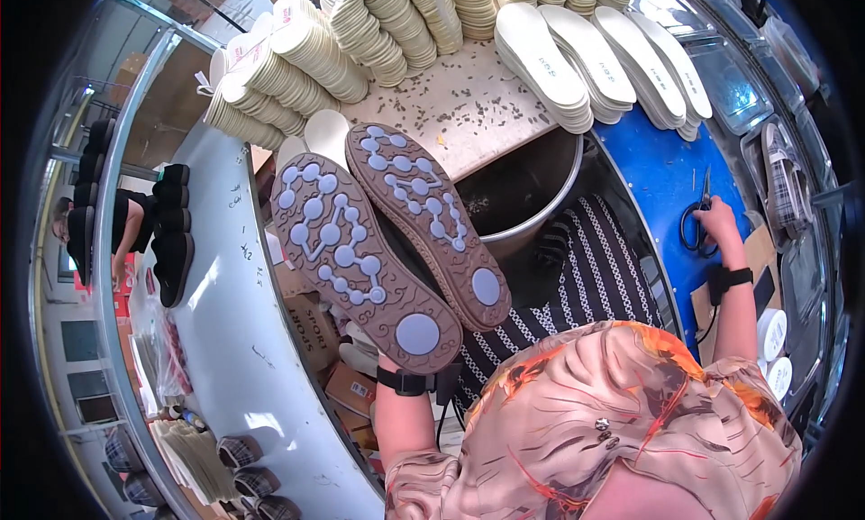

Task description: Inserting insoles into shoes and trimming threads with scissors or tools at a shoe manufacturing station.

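Shoes [387,241], soles up left of the bucket [532,196], ride in my hidden left hand, grip unclear, and could slip as my right hand [718,221] closes on scissors [696,221].

Two shoes [392,241] showed brown soles with pale lilac dot-and-bar tread. Insoles [595,60] at upper right were white; stacked insoles [297,60] at upper left cream. Counter [667,173] at right was blue. Scissors [696,221] had black handles. Apron [586,286] was black-and-white striped. Blouse [622,421] was peach with orange-grey print.
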Available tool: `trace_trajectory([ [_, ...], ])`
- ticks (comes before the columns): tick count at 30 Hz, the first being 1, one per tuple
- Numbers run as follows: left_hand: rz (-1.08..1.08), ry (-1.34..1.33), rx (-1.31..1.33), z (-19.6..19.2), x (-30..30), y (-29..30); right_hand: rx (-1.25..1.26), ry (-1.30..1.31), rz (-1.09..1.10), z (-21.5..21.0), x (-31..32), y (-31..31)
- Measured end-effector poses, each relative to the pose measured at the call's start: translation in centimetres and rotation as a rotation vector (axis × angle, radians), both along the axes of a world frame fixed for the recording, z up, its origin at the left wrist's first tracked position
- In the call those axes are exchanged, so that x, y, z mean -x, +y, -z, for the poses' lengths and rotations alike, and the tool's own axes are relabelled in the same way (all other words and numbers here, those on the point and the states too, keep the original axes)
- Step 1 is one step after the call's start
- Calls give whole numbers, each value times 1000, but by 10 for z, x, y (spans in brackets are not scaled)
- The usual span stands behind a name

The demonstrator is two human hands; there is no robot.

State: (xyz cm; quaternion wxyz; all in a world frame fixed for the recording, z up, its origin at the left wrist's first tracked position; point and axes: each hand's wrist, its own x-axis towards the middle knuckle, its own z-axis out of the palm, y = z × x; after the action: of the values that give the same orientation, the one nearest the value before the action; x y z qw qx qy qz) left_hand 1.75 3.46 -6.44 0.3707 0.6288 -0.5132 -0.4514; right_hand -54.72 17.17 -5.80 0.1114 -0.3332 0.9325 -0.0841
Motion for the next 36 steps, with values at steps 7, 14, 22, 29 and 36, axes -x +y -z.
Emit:
trace_trajectory([
  [7,-110,-105,63,-4,-1,0,95,-258,-373,-91,-117,-68],
  [14,100,-350,-32,-66,108,-38,439,-1019,-807,-77,-241,-120],
  [22,818,-693,254,-151,179,-49,81,-791,-855,-102,-116,-133],
  [29,1229,-529,786,-141,413,-66,376,82,-481,-62,87,-121],
  [36,1037,-1103,692,-71,559,-92,578,79,-576,-24,129,-115],
])
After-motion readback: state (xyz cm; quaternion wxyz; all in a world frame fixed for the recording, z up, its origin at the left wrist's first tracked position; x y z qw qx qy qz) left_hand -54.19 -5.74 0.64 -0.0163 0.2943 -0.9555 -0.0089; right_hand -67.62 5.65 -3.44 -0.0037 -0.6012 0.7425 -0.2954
